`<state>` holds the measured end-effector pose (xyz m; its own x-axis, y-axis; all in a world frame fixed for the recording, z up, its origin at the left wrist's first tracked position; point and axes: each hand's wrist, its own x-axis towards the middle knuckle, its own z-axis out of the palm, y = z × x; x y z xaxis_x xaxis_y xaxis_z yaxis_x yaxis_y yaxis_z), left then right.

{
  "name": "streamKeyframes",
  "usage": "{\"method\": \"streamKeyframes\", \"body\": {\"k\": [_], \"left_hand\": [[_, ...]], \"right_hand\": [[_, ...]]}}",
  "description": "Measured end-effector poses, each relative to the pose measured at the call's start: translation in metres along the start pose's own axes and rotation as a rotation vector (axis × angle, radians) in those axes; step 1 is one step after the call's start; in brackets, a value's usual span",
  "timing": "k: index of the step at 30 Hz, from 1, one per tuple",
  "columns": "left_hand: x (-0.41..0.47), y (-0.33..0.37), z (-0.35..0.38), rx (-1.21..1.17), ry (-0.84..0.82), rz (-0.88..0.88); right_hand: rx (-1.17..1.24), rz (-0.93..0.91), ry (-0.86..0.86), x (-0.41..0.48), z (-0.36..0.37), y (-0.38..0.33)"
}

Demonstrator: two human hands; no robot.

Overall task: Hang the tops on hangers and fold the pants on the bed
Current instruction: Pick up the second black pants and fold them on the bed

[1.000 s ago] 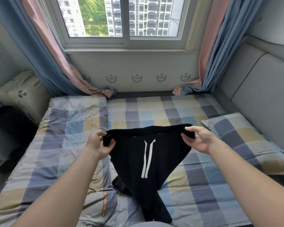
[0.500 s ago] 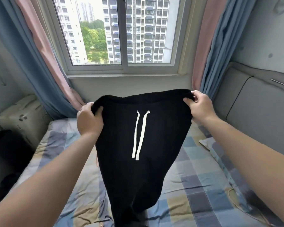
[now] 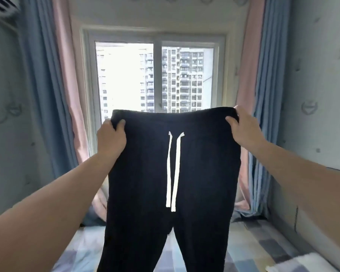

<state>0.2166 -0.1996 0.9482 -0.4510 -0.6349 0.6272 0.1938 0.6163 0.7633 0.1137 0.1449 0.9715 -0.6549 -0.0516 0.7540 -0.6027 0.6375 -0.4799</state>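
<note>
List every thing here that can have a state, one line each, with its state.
black pants: unfolded, held up by the waistband, legs hanging down.
drawstring: untied, both white ends hanging loose.
left hand: grips the waistband's left corner.
right hand: grips the waistband's right corner.
curtains: drawn back to both sides.
window: uncovered; open or shut, cannot tell.

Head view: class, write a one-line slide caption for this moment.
Both hands, left hand and right hand, grip the waistband of black drawstring pants held up before the window.
</note>
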Motion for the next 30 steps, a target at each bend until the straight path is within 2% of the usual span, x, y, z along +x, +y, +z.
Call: {"method": "streamKeyframes", "body": {"k": [5,12,16,18,21,22,23,26,30], "left_hand": [[0.039,0.036,-0.014,-0.064,-0.092,-0.157],[0.059,0.113,-0.033,-0.221,-0.157,-0.322],[0.046,0.163,-0.035,-0.392,-0.283,-0.254],[0.03,0.185,-0.04,-0.536,-0.405,-0.175],[0.006,0.211,-0.04,-0.663,-0.542,-0.183],[0.003,0.213,-0.038,-0.685,-0.596,-0.2],[-0.002,0.216,-0.038,-0.668,-0.611,-0.133],[-0.008,0.213,-0.041,-0.67,-0.573,-0.099],[-0.01,0.205,-0.045,-0.618,-0.831,0.077]], "right_hand": [[0.002,0.024,0.018,0.04,-0.02,-0.038],[0.231,0.103,0.072,0.08,-0.039,-0.098],[0.376,0.055,0.042,0.085,-0.049,-0.139],[0.454,0.024,-0.022,0.08,-0.051,-0.158],[0.586,-0.013,-0.139,0.068,-0.051,-0.181],[0.611,-0.026,-0.167,0.064,-0.051,-0.188],[0.631,-0.037,-0.195,0.06,-0.051,-0.193],[0.682,-0.052,-0.274,0.053,-0.054,-0.201],[0.753,-0.094,-0.337,0.048,-0.06,-0.205]]}}
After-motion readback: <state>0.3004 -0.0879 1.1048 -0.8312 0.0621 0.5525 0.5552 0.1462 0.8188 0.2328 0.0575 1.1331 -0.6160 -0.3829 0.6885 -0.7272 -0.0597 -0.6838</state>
